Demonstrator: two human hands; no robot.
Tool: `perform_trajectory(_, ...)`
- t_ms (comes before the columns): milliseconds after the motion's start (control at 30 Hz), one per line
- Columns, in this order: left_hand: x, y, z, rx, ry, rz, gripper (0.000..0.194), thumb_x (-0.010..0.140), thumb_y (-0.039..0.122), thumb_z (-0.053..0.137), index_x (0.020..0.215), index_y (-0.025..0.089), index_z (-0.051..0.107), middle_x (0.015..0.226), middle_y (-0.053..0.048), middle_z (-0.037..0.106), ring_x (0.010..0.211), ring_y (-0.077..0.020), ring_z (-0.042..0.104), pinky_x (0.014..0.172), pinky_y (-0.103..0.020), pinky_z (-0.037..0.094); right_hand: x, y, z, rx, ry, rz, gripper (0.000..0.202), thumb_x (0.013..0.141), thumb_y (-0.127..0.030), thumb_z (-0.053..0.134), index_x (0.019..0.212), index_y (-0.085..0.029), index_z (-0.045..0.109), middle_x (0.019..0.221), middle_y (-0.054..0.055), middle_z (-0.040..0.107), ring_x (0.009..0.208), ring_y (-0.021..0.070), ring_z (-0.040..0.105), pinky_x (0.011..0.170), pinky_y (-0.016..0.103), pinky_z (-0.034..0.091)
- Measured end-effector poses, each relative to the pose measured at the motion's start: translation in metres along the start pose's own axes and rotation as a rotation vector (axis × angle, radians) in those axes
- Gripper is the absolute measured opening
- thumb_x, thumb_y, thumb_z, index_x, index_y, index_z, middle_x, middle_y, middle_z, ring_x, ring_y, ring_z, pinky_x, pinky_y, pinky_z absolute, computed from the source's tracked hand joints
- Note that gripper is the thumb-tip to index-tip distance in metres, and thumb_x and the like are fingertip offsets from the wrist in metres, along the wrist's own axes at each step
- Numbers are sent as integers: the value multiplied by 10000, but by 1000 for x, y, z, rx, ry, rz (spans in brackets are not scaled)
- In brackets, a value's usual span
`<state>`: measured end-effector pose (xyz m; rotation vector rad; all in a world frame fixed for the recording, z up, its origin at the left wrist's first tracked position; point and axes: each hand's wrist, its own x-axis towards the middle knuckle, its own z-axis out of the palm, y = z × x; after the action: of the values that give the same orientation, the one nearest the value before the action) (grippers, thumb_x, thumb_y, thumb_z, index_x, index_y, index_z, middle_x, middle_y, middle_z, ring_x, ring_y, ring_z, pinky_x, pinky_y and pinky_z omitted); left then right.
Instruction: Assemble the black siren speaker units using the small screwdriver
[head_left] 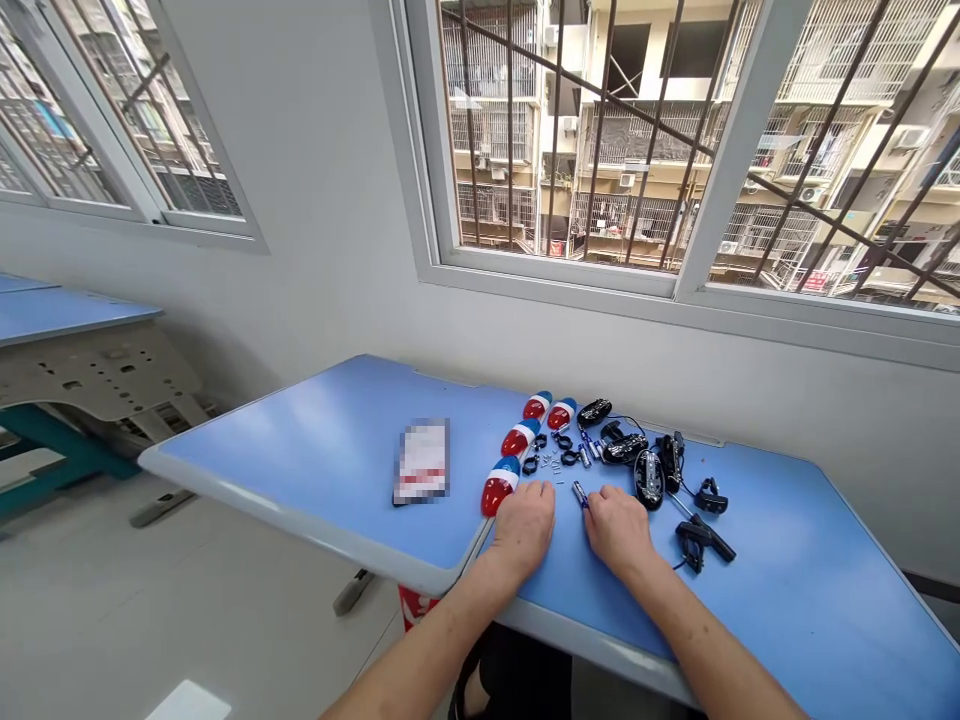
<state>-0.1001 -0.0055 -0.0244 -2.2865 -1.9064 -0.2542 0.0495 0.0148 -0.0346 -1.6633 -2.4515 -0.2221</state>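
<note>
My left hand (526,522) rests on the blue table with its fingers curled down and together. Whatever may be under those fingers is hidden. Beside it lies the nearest red, white and blue shell (500,487). A small blue and silver battery (580,494) sticks out from the fingertips of my right hand (619,527), pinched at its near end. Beyond both hands are small screws (551,462), black ring clamps (568,458) and more batteries (585,456). Black oval housings with clear lenses (649,478) stand just past my right hand.
More tricolour shells (537,405) form a group at the back. To the right lie a screwdriver (682,507) and black bracket parts (694,545). A blurred-out flat item (422,460) rests on the left table (315,430). A wall and barred windows stand behind.
</note>
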Motion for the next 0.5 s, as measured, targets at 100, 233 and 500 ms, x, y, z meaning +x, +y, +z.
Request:
perform_trajectory(100, 8, 0, 2, -7, -42, -8, 150, 895, 185, 502, 981, 111, 600, 926, -117, 644, 916, -267, 609, 773, -364, 499, 8, -3, 0, 10, 12, 16, 186, 903, -213, 488, 850, -176, 663, 873, 98, 661, 841, 218, 615, 680, 298, 396)
perform_trajectory(233, 8, -3, 7, -58, -15, -8, 214, 892, 250, 534, 1056, 120, 577, 991, -113, 636, 941, -267, 599, 778, -363, 498, 10, -5, 1, 26, 28, 29, 163, 907, -223, 493, 939, -186, 648, 928, 94, 659, 890, 222, 606, 692, 297, 417)
perform_trajectory(500, 3, -11, 16, -91, 88, 122, 196, 875, 84, 427, 948, 163, 590, 940, -75, 613, 901, -216, 575, 776, -336, 498, 8, -2, 15, 55, 90, -71, 268, 925, -162, 447, 1088, -253, 639, 974, 81, 662, 879, 197, 567, 700, 282, 423)
